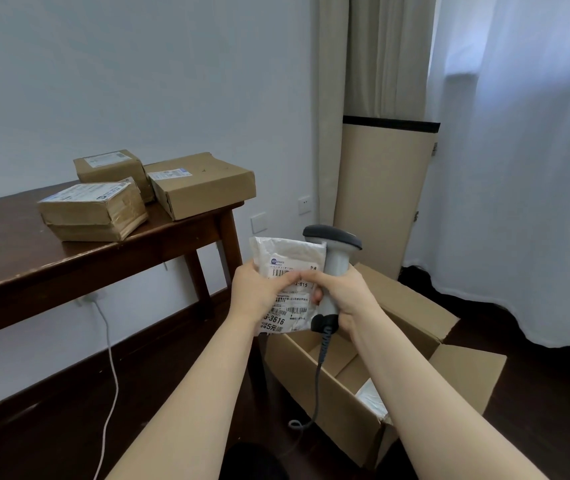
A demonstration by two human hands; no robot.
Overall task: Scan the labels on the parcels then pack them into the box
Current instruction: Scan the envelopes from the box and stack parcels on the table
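Observation:
My left hand (pixel 259 292) grips a white soft parcel (pixel 288 258) with a printed barcode label facing me, held above the open cardboard box (pixel 411 306) on the floor. My right hand (pixel 346 292) holds the grey handle of a barcode scanner (pixel 334 244), its dark head pointing up and its coiled cable hanging into the box; its fingertips also touch the parcel's label. Another white parcel (pixel 372 398) lies inside the box. Three brown cardboard parcels (pixel 95 211) (pixel 114 168) (pixel 204 185) with labels sit on the dark wooden table (pixel 17 258) at the left.
A white cable (pixel 110 358) runs from the wall under the table down across the dark floor. A beige padded panel (pixel 380 202) leans in the corner behind the box. White curtains (pixel 519 168) hang at the right. Wall sockets (pixel 304 205) sit beside the table leg.

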